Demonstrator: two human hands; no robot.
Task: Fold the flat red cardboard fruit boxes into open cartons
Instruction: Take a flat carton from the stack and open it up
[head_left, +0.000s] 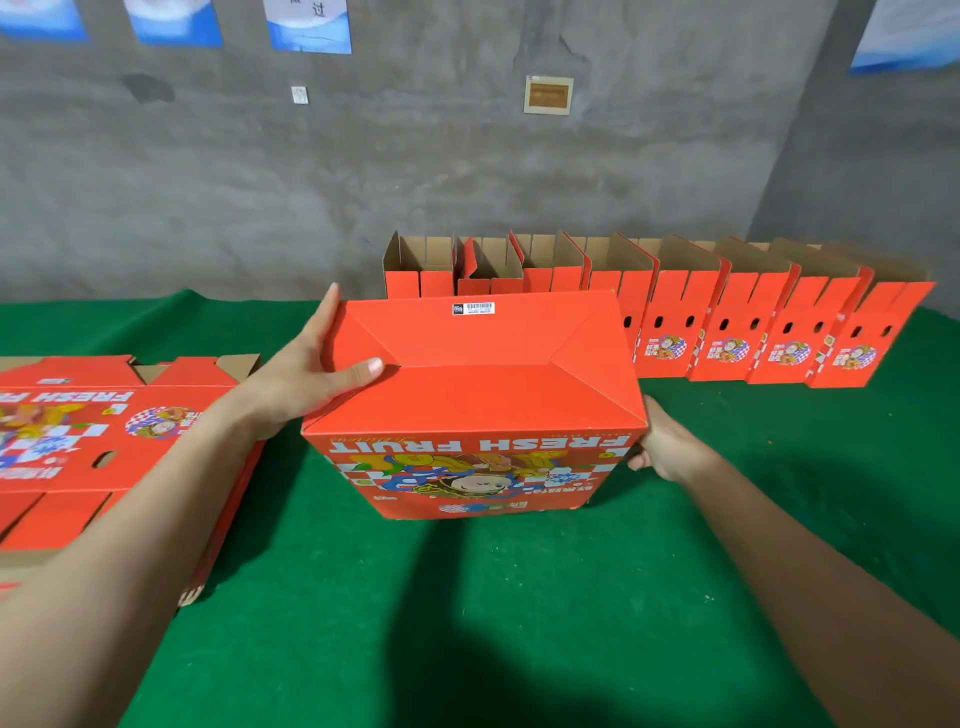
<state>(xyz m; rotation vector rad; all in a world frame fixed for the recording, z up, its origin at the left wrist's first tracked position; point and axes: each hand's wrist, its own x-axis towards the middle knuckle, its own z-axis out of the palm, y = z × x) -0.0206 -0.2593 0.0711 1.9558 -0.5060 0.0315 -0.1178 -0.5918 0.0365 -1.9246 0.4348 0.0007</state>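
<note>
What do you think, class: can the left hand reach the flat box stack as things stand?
Probably yes: the flat stack lies beside the left hand, nothing between them, though that hand must first release the folded box it holds.

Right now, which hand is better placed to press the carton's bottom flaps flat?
Left, probably. The left hand holds the upturned carton at its left edge, thumb on the flap seam. The right hand sits lower, on the right side wall.
</note>
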